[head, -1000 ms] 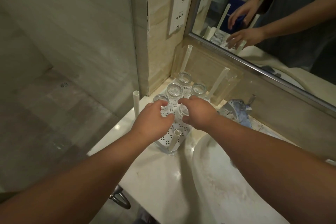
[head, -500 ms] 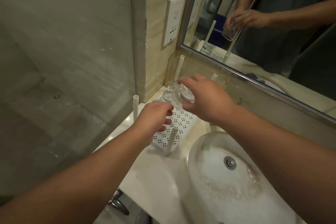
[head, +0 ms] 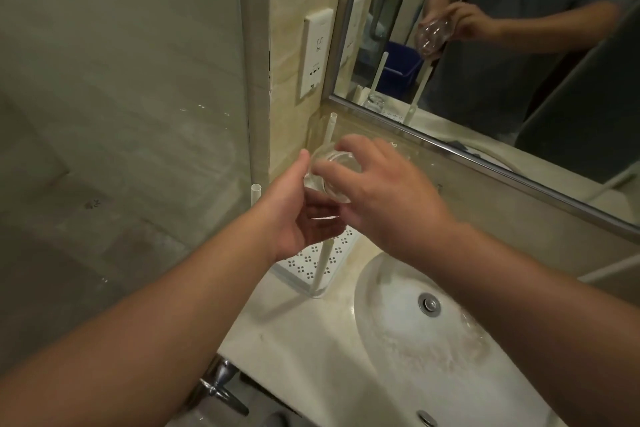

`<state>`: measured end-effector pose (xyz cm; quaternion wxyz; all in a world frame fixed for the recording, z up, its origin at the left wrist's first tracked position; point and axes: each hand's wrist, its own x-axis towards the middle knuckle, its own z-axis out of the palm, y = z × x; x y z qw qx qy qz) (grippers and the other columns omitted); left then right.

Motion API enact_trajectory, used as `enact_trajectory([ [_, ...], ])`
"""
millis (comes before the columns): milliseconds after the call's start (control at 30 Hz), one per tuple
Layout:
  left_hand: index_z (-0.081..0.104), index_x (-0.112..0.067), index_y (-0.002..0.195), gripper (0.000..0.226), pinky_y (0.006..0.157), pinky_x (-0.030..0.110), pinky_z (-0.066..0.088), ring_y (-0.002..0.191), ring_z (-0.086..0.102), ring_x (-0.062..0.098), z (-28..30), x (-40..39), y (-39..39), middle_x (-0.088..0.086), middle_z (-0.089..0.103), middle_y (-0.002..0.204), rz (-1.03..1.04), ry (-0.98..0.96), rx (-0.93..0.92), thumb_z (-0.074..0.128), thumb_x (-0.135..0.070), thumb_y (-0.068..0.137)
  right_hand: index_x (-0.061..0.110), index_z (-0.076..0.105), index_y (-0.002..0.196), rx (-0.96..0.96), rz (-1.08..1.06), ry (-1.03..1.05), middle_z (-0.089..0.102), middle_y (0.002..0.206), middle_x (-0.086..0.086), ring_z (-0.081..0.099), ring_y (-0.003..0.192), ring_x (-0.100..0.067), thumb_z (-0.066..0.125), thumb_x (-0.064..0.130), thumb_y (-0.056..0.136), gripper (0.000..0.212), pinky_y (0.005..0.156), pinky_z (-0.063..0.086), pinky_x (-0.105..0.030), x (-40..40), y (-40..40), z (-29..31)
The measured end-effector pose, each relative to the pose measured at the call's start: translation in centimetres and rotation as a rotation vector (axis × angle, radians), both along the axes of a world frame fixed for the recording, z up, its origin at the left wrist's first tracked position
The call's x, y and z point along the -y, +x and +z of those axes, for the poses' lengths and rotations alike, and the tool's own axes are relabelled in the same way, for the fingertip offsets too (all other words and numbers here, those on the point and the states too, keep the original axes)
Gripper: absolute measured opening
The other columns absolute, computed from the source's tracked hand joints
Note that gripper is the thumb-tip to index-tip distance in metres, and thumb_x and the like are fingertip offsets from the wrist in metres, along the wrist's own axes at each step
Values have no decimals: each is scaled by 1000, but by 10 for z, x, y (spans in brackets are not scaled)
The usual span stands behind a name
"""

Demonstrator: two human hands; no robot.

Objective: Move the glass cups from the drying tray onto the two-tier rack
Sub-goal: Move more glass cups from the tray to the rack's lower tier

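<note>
Basin [head: 433,340] lies nearest; beyond it, over the perforated tray [head: 311,262], left hand [head: 294,218] and right hand [head: 377,198] together grip one glass cup [head: 332,172], mid-transfer; next, probably setting it on the rack tier

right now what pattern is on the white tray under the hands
White, with small clusters of four punched holes in a regular grid on the tray; the head view shows it.

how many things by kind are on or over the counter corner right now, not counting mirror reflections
glass cup: 1, held in both hands
white upright posts: 3 visible
perforated white tray: 1
hands: 2, left hand and right hand
total: 7
</note>
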<state>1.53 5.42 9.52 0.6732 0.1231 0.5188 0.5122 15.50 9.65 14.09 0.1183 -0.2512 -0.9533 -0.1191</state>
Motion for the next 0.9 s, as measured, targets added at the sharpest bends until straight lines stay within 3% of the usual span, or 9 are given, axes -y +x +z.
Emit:
enact_trajectory([
  [133,68,2,118,94,83,46,60,96,71,36,2,3,-2,21,69,110,-69,38,85,49,-82,81,25,52,124,-35,52,79,47,128,-10,48,97,-26,68,10,74,55,60,46,-35,14,7,-1],
  [267,76,-8,111,93,102,47,47,109,68,34,4,4,-5,18,70,115,-236,49,100,61,-87,65,23,55,120,-36,51,91,47,129,-11,47,95,-27,62,9,77,46,61,35,-30,20,14,-7],
  [367,80,-22,93,71,90,39,51,84,70,23,5,1,-4,2,70,93,-263,58,9,61,-85,68,22,54,121,-68,37,73,43,132,-12,47,98,-29,59,7,81,43,61,44,-35,22,20,-12],
  [467,76,-24,107,72,89,40,54,83,69,23,5,-2,1,2,70,98,-239,69,-32,66,-82,65,24,54,121,-101,8,31,41,133,-12,46,102,-30,65,10,82,42,59,51,-39,24,24,-16],
  [533,72,-22,116,82,77,38,57,80,70,23,6,-3,3,3,71,102,-212,73,-78,70,-81,59,25,56,122,-149,-10,-20,41,133,-11,46,106,-31,70,16,81,45,63,53,-41,24,26,-19],
  [633,72,-24,108,74,65,34,57,77,72,20,9,-3,7,0,76,101,-171,105,-209,71,-78,58,24,61,120,-251,-4,-112,43,132,-10,48,110,-31,72,22,80,41,79,52,-40,24,33,-24],
  [700,71,-27,110,69,66,35,58,78,72,18,9,-4,11,-2,77,98,-127,134,-295,73,-74,59,24,62,120,-338,-12,-184,43,132,-9,52,110,-27,71,26,82,39,83,50,-35,25,40,-28],
  [800,67,-33,110,64,73,36,56,84,70,18,7,-6,20,-8,76,94,-83,181,-406,78,-68,58,24,62,118,-508,-62,-350,42,132,-2,56,105,-15,72,25,83,36,75,55,-28,25,50,-33],
  [900,64,-34,114,64,76,36,54,91,66,18,6,-8,34,-5,72,109,-87,214,-493,79,-62,60,20,60,110,-649,-110,-443,45,124,3,57,97,-10,72,22,81,32,64,54,-20,22,63,-36],
])
